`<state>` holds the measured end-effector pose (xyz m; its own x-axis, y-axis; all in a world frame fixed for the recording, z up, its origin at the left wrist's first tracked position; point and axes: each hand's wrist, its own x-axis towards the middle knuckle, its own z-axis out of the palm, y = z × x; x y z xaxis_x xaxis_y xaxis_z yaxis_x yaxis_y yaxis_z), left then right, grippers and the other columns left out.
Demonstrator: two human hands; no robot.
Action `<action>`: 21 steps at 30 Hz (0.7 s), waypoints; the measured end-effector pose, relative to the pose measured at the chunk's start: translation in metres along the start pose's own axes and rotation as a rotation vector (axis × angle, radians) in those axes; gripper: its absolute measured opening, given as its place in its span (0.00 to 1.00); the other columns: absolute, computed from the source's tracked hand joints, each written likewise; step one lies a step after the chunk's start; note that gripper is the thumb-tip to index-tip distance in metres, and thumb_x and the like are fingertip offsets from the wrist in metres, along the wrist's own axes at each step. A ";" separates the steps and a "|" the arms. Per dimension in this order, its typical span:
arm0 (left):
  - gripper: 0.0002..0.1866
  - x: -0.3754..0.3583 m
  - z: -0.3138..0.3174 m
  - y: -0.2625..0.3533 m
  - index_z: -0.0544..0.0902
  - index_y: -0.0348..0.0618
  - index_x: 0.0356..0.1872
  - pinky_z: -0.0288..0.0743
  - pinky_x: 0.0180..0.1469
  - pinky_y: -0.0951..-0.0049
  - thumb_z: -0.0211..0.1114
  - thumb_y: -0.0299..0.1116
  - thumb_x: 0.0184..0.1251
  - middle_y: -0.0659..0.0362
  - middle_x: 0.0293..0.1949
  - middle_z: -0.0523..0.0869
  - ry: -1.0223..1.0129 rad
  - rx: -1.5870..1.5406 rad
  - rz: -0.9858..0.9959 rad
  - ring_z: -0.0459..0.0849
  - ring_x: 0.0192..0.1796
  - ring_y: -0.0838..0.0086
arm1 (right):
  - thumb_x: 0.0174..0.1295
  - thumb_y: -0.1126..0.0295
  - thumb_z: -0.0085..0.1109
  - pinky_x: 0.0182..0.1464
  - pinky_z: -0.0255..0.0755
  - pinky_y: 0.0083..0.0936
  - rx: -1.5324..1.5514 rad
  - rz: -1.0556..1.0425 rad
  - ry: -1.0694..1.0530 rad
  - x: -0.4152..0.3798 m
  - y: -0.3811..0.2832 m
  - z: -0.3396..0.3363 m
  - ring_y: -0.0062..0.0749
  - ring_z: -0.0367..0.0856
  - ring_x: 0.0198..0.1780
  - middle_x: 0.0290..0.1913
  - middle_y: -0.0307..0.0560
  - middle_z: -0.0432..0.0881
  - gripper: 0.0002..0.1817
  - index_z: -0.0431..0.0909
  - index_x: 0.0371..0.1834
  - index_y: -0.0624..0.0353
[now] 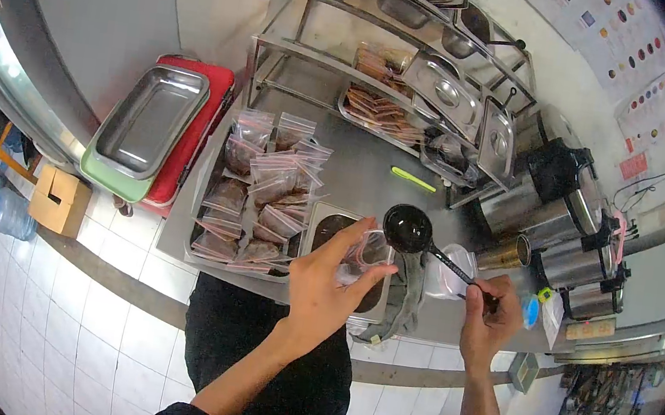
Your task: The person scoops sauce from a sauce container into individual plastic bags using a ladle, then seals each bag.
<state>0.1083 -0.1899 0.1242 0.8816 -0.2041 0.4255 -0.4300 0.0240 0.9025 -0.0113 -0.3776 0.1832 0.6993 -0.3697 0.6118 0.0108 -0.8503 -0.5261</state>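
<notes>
My left hand grips a small clear zip bag, its mouth spread between thumb and fingers. In my right hand is the handle of a black ladle, whose bowl is right beside the bag's mouth. What the bowl contains is too dark to make out. Below my left hand sits a steel pan with dark contents, partly hidden by the hand. To its left, filled zip bags stand packed in rows in a metal tray. A grey cloth hangs at the counter's front edge, under the ladle.
A yellow-green marker lies on the steel counter. Behind stands a metal rack with lidded pans and more bags. Large steel pots line the right. At left, an empty steel tray rests on green and red containers.
</notes>
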 end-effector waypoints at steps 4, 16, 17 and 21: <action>0.29 -0.002 0.000 -0.003 0.79 0.37 0.56 0.81 0.44 0.71 0.79 0.34 0.52 0.48 0.47 0.87 0.002 -0.023 -0.005 0.88 0.42 0.64 | 0.62 0.66 0.68 0.32 0.59 0.16 0.197 0.179 -0.103 0.003 -0.002 0.001 0.16 0.67 0.30 0.29 0.35 0.75 0.10 0.79 0.32 0.60; 0.30 -0.007 -0.012 -0.004 0.79 0.35 0.57 0.81 0.47 0.73 0.79 0.30 0.52 0.50 0.50 0.87 0.031 -0.035 -0.105 0.87 0.47 0.72 | 0.61 0.66 0.69 0.40 0.65 0.18 0.359 0.457 -0.174 0.002 0.021 -0.002 0.16 0.73 0.35 0.32 0.35 0.80 0.10 0.79 0.32 0.58; 0.30 -0.009 -0.015 -0.005 0.79 0.35 0.58 0.81 0.48 0.73 0.79 0.28 0.51 0.51 0.51 0.87 0.067 -0.095 -0.142 0.87 0.48 0.73 | 0.60 0.66 0.70 0.42 0.65 0.21 0.225 0.459 -0.215 0.001 0.026 -0.002 0.20 0.75 0.34 0.31 0.36 0.80 0.09 0.79 0.33 0.58; 0.32 -0.012 -0.039 0.003 0.79 0.33 0.59 0.80 0.51 0.73 0.79 0.24 0.50 0.50 0.53 0.86 0.085 0.057 -0.137 0.85 0.50 0.73 | 0.56 0.67 0.70 0.45 0.65 0.31 -0.331 -0.046 -0.435 -0.016 0.029 0.023 0.33 0.79 0.35 0.33 0.42 0.81 0.09 0.79 0.33 0.56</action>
<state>0.1041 -0.1492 0.1249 0.9449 -0.1178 0.3054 -0.3132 -0.0544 0.9481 -0.0057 -0.3880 0.1444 0.9351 -0.2002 0.2924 -0.1282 -0.9604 -0.2473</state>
